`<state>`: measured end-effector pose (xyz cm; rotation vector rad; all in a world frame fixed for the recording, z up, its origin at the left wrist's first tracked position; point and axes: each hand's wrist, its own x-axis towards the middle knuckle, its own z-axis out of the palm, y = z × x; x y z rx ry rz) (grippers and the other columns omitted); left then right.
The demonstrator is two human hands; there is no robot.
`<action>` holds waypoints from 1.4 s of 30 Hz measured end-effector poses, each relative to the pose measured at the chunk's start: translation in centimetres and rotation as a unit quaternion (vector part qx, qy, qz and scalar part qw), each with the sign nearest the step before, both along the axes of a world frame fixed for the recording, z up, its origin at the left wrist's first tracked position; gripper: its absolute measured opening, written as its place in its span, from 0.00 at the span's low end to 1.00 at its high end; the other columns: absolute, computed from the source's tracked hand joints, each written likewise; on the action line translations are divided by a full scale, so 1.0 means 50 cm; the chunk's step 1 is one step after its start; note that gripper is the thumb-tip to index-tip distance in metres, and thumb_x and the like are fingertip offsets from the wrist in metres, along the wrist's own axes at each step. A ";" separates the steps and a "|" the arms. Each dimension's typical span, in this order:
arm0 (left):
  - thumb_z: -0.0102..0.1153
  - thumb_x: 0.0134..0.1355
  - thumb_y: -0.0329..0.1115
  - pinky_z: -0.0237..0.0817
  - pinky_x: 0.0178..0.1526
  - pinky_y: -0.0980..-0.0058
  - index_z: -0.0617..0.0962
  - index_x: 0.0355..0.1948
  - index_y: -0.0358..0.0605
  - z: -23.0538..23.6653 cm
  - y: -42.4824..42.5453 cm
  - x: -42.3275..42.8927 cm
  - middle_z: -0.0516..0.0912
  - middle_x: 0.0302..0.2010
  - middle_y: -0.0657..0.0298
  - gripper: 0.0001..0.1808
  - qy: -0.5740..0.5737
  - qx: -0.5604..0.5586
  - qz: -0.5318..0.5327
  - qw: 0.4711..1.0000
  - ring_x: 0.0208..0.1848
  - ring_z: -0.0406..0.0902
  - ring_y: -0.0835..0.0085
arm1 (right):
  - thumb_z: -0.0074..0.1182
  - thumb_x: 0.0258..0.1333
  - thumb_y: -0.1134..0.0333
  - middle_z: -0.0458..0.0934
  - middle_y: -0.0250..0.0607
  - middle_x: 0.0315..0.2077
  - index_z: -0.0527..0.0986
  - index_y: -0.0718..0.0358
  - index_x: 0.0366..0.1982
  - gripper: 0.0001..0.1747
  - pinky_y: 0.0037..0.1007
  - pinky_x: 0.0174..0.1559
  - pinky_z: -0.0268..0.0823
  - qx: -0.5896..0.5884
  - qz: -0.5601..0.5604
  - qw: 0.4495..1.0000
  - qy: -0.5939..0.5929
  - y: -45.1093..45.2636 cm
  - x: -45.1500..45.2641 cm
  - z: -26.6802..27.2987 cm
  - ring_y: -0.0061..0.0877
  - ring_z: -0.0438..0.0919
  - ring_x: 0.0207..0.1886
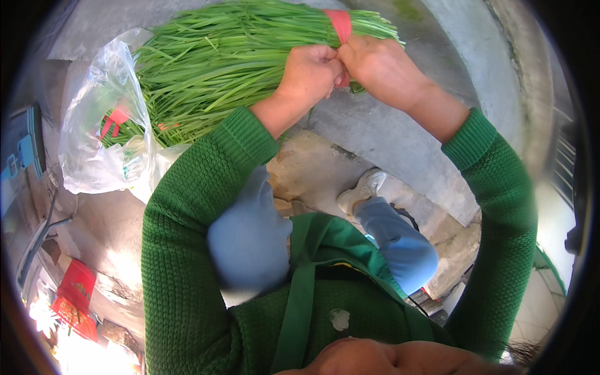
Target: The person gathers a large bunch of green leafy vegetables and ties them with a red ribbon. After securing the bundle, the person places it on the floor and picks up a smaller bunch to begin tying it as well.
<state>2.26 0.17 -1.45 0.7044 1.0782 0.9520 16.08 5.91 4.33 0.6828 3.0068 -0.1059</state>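
Observation:
A large bundle of long green leaves, like garlic chives point(225, 51), lies on a concrete ledge in front of me. A red band point(339, 24) wraps around it near the stem end at the right. My left hand point(311, 70) and my right hand point(382, 68) meet at the band on the near side of the bundle. Both have their fingers closed on the band, whose pinched part is mostly hidden by them. Left of the bundle, a clear plastic bag point(105, 164) stands open. More green leaves and a piece of red band point(119, 115) show inside it.
Concrete ledge surface point(375, 131) runs under and in front of the bundle. A red plastic basket or chair-like item point(75, 290) stands at the lower left. Blue-edged objects point(28, 150) sit at the far left. My shoe point(363, 190) rests on the ground below.

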 end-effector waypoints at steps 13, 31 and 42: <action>0.53 0.58 0.28 0.57 0.16 0.80 0.77 0.25 0.35 0.001 0.003 -0.001 0.76 0.18 0.63 0.08 -0.029 -0.010 0.017 0.999 0.13 0.67 0.80 | 0.54 0.43 0.68 0.74 0.37 0.24 0.71 0.61 0.21 0.05 0.31 0.28 0.70 0.050 -0.009 0.998 0.033 -0.005 0.008 0.019 0.31 0.77 0.26; 0.53 0.58 0.28 0.60 0.19 0.82 0.78 0.31 0.34 -0.008 0.009 -0.008 0.75 0.21 0.65 0.07 -0.025 0.001 -0.021 0.999 0.17 0.68 0.81 | 0.53 0.42 0.70 0.75 0.40 0.23 0.72 0.62 0.23 0.04 0.34 0.30 0.69 -0.046 -0.105 0.993 0.022 0.018 -0.001 0.021 0.34 0.77 0.28; 0.54 0.58 0.29 0.60 0.19 0.81 0.76 0.25 0.38 -0.006 0.012 -0.013 0.74 0.19 0.66 0.07 -0.021 -0.012 -0.023 0.999 0.16 0.66 0.81 | 0.56 0.36 0.71 0.75 0.43 0.24 0.73 0.64 0.19 0.05 0.31 0.29 0.71 0.044 0.070 0.995 -0.057 0.004 -0.016 0.028 0.34 0.78 0.28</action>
